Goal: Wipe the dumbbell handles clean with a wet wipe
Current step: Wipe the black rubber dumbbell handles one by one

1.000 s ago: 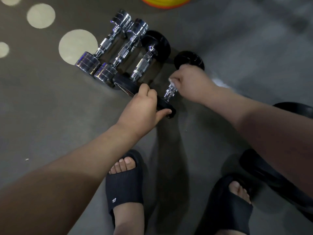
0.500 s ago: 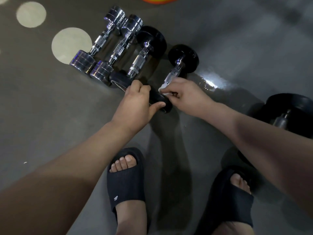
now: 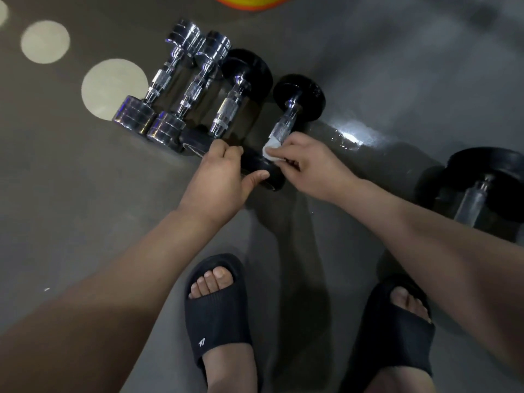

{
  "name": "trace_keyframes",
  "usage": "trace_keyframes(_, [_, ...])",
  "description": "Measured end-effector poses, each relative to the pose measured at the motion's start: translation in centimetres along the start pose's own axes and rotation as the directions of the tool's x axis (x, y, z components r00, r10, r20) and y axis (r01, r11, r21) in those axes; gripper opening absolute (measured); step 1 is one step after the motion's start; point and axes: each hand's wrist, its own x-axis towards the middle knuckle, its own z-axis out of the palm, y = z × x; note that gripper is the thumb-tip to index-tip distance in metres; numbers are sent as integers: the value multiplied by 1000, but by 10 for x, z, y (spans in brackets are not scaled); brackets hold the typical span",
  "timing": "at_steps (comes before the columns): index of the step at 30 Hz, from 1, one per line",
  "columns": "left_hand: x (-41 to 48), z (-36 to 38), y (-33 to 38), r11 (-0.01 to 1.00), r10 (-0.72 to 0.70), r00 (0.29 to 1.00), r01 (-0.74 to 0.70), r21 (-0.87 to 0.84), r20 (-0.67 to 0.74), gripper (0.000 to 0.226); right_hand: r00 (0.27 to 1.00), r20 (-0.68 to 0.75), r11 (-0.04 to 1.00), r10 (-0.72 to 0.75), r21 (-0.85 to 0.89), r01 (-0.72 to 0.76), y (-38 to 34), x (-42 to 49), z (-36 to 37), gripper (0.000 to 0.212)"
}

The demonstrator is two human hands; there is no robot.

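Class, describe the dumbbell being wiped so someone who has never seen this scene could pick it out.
Start at the pale floor circles, then the row of four dumbbells beside them. Take the rightmost, the black-ended dumbbell. Unlike its neighbours, the left hand grips its near end and the right hand pinches a white wet wipe against its handle.

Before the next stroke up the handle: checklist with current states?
1. Wipe gripped: ok, the right hand pinches it at the handle's near end.
2. Near head steadied: ok, the left hand grips it.
3. Path to the far head: ok, bare metal, nothing on it.
4. Clearance from the next dumbbell: ok between handles. At the near heads, cannot tell: the left hand hides them.
5. Wipe wet: cannot tell.
6. Handle clean: cannot tell.
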Motion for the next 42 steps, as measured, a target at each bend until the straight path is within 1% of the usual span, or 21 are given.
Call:
trace_keyframes(2, [1, 0, 0, 1000, -3, 1000, 2, 22, 12, 66, 998, -54, 999, 24, -20, -25, 5, -1, 2, 24])
trace_keyframes(5, [3, -2, 3, 999, 45, 998, -46, 20, 37, 64, 979, -168, 993, 118, 1, -119, 6, -1, 7, 21])
trace_keyframes(7, [5, -2, 4, 996, 83, 994, -84, 15, 69, 58, 967, -174, 982, 186, 32, -184, 3, 1, 10, 20])
trace_keyframes(10, [8, -2, 5, 996, 90, 992, -92, 13, 87, 47, 951, -159, 964, 265, 64, -258, -3, 2, 13, 20])
trace_keyframes(16, [10, 3, 8, 992, 113, 989, -117, 41, 98, 43, 945, -167, 960, 281, 59, -275, -2, 0, 11, 21])
trace_keyframes(20, [11, 0, 3, 994, 97, 992, -100, 35, 78, 43, 943, -168, 958, 288, 65, -281, -4, 9, 15, 21])
trace_keyframes(24, [8, 0, 1, 993, 114, 992, -116, 32, 59, 41, 942, -173, 957, 289, 72, -280, -5, 10, 18, 21])
trace_keyframes(27, [6, 2, -1, 995, 102, 994, -102, 2, 42, 39, 949, -179, 966, 260, 48, -255, -4, 10, 15, 20])
trace_keyframes(29, [5, 3, -2, 995, 101, 994, -100, -11, 36, 40, 946, -223, 972, 234, 34, -232, -1, 17, 11, 19])
trace_keyframes(30, [6, 4, -3, 995, 98, 995, -98, -13, 37, 40, 934, -258, 968, 248, 33, -248, 1, 23, 8, 19])
trace_keyframes(32, [6, 4, -3, 996, 91, 995, -90, -11, 41, 41, 883, -328, 939, 335, 43, -340, 4, 36, 3, 19])
trace_keyframes(34, [7, 4, -3, 996, 89, 995, -89, -11, 43, 41, 843, -376, 917, 386, 58, -394, 4, 40, 5, 18])
trace_keyframes(36, [6, 4, -3, 996, 90, 995, -89, -22, 38, 42, 848, -384, 927, 366, 73, -368, -3, 32, 14, 15])
trace_keyframes(38, [5, 5, -3, 996, 88, 996, -87, -28, 28, 44, 884, -342, 948, 318, 103, -301, -8, 19, 20, 11])
trace_keyframes(39, [4, 6, -3, 996, 82, 996, -82, -26, 25, 44, 895, -319, 950, 311, 122, -287, -8, 16, 20, 9])
trace_keyframes(40, [4, 6, -3, 997, 78, 997, -77, -25, 22, 45, 890, -307, 940, 338, 149, -306, -7, 18, 17, 7])
trace_keyframes(41, [3, 6, -3, 997, 80, 997, -79, -25, 21, 45, 859, -321, 916, 399, 189, -354, -6, 24, 14, 8])
trace_keyframes(42, [3, 6, -2, 996, 86, 996, -85, -27, 19, 44, 802, -347, 873, 486, 247, -421, -5, 31, 11, 12])
